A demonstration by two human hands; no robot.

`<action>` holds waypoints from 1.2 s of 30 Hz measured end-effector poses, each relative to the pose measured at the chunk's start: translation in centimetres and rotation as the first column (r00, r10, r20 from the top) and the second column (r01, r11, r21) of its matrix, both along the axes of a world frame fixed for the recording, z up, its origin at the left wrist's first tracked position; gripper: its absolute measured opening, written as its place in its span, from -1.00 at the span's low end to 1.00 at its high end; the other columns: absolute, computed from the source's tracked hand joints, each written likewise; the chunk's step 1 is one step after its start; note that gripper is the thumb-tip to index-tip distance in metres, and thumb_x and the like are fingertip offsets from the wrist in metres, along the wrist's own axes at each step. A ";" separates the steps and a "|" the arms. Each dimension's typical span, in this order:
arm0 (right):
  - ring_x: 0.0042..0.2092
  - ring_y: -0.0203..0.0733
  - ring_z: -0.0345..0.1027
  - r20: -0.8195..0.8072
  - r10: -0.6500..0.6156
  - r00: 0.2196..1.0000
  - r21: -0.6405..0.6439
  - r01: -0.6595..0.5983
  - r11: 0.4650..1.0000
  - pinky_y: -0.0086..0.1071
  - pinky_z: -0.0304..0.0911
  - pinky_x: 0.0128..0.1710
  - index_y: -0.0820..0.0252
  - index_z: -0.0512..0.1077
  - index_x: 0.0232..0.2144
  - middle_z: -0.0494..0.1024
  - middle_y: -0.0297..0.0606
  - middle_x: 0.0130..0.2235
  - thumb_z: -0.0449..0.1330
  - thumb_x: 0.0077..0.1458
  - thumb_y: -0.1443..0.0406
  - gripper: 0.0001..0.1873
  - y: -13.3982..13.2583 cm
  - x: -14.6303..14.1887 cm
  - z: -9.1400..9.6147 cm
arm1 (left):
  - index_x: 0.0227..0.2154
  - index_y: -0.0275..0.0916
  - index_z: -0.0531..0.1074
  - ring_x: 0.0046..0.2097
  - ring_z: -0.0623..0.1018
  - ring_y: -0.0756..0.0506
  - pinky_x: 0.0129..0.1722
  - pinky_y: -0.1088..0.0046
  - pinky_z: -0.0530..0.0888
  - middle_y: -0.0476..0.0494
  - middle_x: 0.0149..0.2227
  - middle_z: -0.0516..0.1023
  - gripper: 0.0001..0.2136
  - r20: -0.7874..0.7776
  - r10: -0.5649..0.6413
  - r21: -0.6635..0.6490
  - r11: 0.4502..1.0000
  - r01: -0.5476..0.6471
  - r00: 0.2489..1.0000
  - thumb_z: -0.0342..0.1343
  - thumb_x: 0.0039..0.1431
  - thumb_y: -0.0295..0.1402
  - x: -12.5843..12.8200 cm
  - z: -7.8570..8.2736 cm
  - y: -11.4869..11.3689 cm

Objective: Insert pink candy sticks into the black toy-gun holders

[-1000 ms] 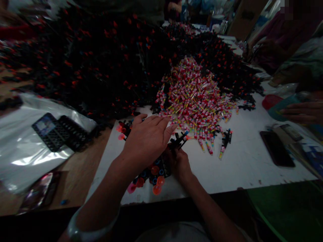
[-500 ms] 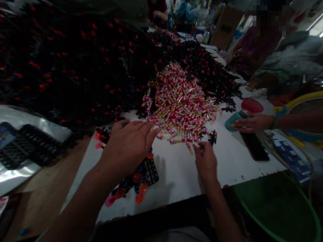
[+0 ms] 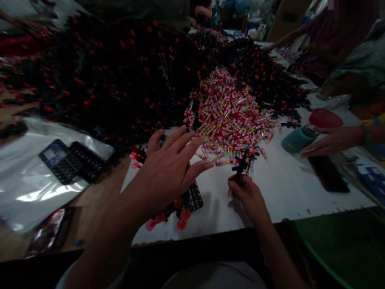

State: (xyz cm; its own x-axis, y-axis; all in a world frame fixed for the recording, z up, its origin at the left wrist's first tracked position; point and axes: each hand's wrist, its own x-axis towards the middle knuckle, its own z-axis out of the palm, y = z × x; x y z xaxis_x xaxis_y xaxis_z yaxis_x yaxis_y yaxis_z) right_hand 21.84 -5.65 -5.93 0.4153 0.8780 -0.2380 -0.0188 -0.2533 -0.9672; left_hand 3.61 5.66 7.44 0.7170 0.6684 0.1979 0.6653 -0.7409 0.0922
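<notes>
My left hand (image 3: 170, 166) hovers palm down with fingers spread over the near edge of the white table (image 3: 282, 188), holding nothing. Below it lies a small black grid piece (image 3: 192, 198) with round red and orange discs. My right hand (image 3: 246, 194) is closed on a small black plastic toy (image 3: 241, 165), held upright just in front of the heap of pink and yellow wrapped sweets (image 3: 230, 110). A huge pile of black toys with red tips (image 3: 120, 76) fills the table behind.
Another person's hand (image 3: 326, 142) rests by a teal cup (image 3: 296, 138) and a red lid (image 3: 325, 118) at right; a dark phone (image 3: 327, 174) lies near. Black trays (image 3: 73, 160) sit on clear plastic sheeting (image 3: 36, 188) at left. A green tub (image 3: 345, 249) stands lower right.
My right hand has picked a black toy up from beside the sweets and lifted it upright. My left hand has spread its fingers and shifted slightly right. The other person's hand stays by the teal cup.
</notes>
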 end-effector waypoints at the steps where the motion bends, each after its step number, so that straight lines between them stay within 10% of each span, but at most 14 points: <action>1: -0.50 -0.34 0.30 -0.064 0.060 0.996 0.016 -0.059 0.998 -0.46 0.25 -0.50 0.18 0.33 -0.28 0.42 -0.40 -0.45 0.21 0.01 0.08 -0.67 0.3 -1.5 -0.1 | 0.09 -0.20 0.31 0.25 0.20 -0.27 0.21 0.00 0.01 -0.25 0.17 0.35 -0.46 -0.032 -0.019 -0.008 1.000 0.018 0.999 -0.29 0.26 0.01 0.0 -0.1 -0.2; 8: -0.46 -0.28 0.34 -0.246 0.311 0.918 0.161 -0.277 0.947 -0.43 0.28 -0.44 0.15 0.28 -0.25 0.44 -0.38 -0.45 0.17 0.07 0.24 -0.81 0.3 -7.4 -2.1 | 0.04 -0.17 0.35 0.19 0.31 -0.22 0.20 0.02 0.02 -0.19 0.08 0.46 -0.53 -0.080 -0.017 -0.022 1.000 0.016 0.997 -0.29 0.30 -0.06 1.0 -1.1 0.1; 12: -0.39 -0.20 0.38 0.154 0.348 0.925 0.081 -0.363 0.928 -0.39 0.30 -0.40 0.17 0.34 -0.25 0.50 -0.23 -0.35 0.03 0.15 0.30 -0.86 -1.0 -8.6 -2.1 | 0.03 -0.17 0.36 0.17 0.33 -0.22 0.20 0.04 0.02 -0.18 0.06 0.48 -0.55 -0.074 -0.012 -0.034 0.999 0.009 0.997 -0.27 0.30 -0.08 1.0 -1.1 0.1; 21: -0.39 -0.16 0.41 0.796 0.171 0.581 0.050 -0.344 0.938 -0.39 0.34 -0.47 0.23 0.30 -0.17 0.46 -0.13 -0.27 -0.04 0.06 0.51 -0.71 -1.6 -13.1 -4.2 | 0.00 -0.24 0.39 0.11 0.39 -0.22 0.17 0.04 0.05 -0.20 0.01 0.51 -0.52 -0.050 -0.018 -0.008 1.000 0.017 0.999 -0.28 0.30 -0.08 0.9 -1.3 0.4; 26: -0.45 -0.25 0.39 0.771 0.187 0.609 0.028 -0.325 0.945 -0.48 0.31 -0.53 0.18 0.29 -0.16 0.46 -0.22 -0.30 -0.07 0.15 0.48 -0.74 -1.6 -12.3 -4.9 | 0.01 -0.23 0.39 0.08 0.42 -0.23 0.16 0.02 0.07 -0.20 0.02 0.51 -0.54 -0.030 -0.039 0.013 0.999 0.040 0.999 -0.26 0.29 -0.08 0.8 -1.6 0.7; 32: -0.48 -0.11 0.43 0.856 0.222 0.467 -0.069 -0.322 0.944 -0.37 0.32 -0.59 0.19 0.30 -0.20 0.50 -0.14 -0.28 0.05 -0.04 0.51 -0.70 -0.6 -14.3 -5.0 | 0.00 -0.23 0.40 0.06 0.43 -0.24 0.15 -0.02 0.07 -0.19 0.00 0.52 -0.54 -0.013 -0.063 0.038 0.997 0.063 0.998 -0.24 0.29 -0.07 0.6 -1.9 1.1; 36: -0.44 -0.17 0.45 0.708 0.311 0.634 -0.037 -0.406 0.913 -0.44 0.31 -0.56 0.20 0.32 -0.17 0.51 -0.21 -0.31 0.06 0.03 0.45 -0.74 0.0 -12.3 -3.7 | -0.01 -0.23 0.41 0.06 0.44 -0.25 0.14 -0.03 0.08 -0.19 0.01 0.52 -0.55 -0.020 -0.083 0.060 0.995 0.084 0.996 -0.24 0.30 -0.10 0.3 -1.7 1.6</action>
State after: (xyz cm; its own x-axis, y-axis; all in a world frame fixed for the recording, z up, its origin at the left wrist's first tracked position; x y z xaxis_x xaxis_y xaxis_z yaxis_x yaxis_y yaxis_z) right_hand 9.57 -5.66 -9.66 0.0632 0.9936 0.0939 0.7277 0.0185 -0.6857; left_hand 3.92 7.26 5.75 0.7737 0.5929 0.2233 0.6017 -0.7980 0.0340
